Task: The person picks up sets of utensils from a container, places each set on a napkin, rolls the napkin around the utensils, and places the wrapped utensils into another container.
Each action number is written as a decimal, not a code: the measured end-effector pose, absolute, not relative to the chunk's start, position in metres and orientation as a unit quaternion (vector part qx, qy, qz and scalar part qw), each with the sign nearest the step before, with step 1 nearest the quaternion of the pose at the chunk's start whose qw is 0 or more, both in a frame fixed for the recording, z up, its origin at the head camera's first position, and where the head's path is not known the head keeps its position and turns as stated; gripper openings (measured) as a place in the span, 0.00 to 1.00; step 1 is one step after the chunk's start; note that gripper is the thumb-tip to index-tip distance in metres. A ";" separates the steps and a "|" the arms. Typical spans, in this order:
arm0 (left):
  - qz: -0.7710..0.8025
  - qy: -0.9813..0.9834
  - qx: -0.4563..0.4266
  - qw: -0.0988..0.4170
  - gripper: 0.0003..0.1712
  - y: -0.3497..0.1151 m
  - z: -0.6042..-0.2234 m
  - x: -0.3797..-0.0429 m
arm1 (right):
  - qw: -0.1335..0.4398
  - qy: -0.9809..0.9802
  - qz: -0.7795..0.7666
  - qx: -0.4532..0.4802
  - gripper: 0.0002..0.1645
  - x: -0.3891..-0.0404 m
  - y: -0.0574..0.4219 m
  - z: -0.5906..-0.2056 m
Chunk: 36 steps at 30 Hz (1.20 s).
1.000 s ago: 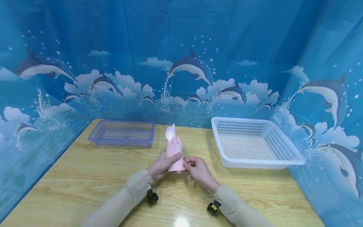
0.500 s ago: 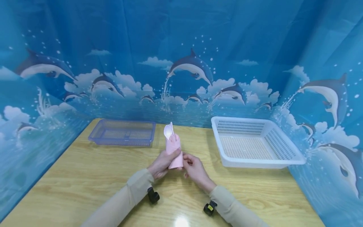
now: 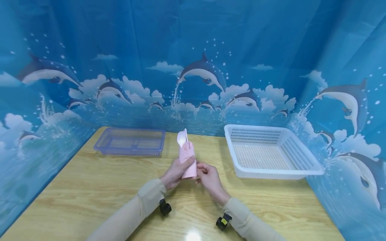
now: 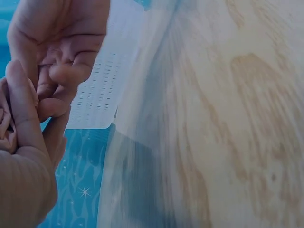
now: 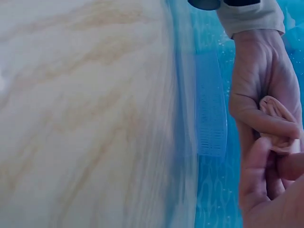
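Observation:
A pink cloth [image 3: 187, 153] is rolled into a bundle and held over the middle of the table. From its top stick out a pale pink spoon [image 3: 181, 138] and a second thin utensil [image 3: 186, 134], whose lower parts are hidden inside. My left hand [image 3: 176, 171] grips the roll around its lower half, thumb across the front. At the roll's right edge, my right hand [image 3: 210, 180] has its thumb and fingers curled together and pinches the cloth. In the right wrist view the folded end of the cloth [image 5: 277, 109] shows between both hands.
A purple see-through basket [image 3: 132, 151] stands at the back left of the wooden table [image 3: 120, 180]. At the back right is a larger white perforated basket [image 3: 271, 172]. A blue dolphin-print curtain [image 3: 193, 30] encloses the table at the back and sides.
The bundle has shifted and tilted slightly between the frames, with both hands moving a little along with it. My right hand stays at its right edge. The baskets have not moved.

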<state>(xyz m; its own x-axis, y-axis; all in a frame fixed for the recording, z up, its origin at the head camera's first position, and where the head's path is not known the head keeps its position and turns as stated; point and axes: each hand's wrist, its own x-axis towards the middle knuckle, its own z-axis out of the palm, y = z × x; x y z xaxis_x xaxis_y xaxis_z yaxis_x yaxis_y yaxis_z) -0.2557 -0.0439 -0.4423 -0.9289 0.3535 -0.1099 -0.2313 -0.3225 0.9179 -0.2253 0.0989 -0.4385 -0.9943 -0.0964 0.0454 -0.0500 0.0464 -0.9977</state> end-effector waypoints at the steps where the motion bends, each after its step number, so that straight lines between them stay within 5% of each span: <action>1: 0.811 0.554 0.058 0.179 0.37 -0.044 -0.443 -0.256 | 0.025 0.721 -0.690 -0.056 0.14 -0.224 0.100 -0.437; 17: 0.801 0.497 0.152 0.299 0.34 -0.047 -0.442 -0.255 | 0.116 0.736 -0.661 -0.093 0.21 -0.224 0.114 -0.436; 26: 0.712 0.673 0.139 0.141 0.24 -0.051 -0.433 -0.256 | 0.110 0.750 -0.647 -0.082 0.14 -0.221 0.116 -0.430; 36: 0.803 0.559 0.129 0.161 0.23 -0.043 -0.432 -0.255 | 0.104 0.696 -0.707 -0.072 0.21 -0.220 0.110 -0.434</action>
<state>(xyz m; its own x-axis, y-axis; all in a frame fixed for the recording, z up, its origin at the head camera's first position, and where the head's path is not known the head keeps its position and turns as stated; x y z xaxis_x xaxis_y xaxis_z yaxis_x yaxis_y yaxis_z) -0.2548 -0.0434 -0.4319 -0.9150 0.4025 0.0265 -0.1148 -0.3229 0.9394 -0.2195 0.1101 -0.4335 -0.9680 -0.2473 -0.0423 0.0461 -0.0097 -0.9989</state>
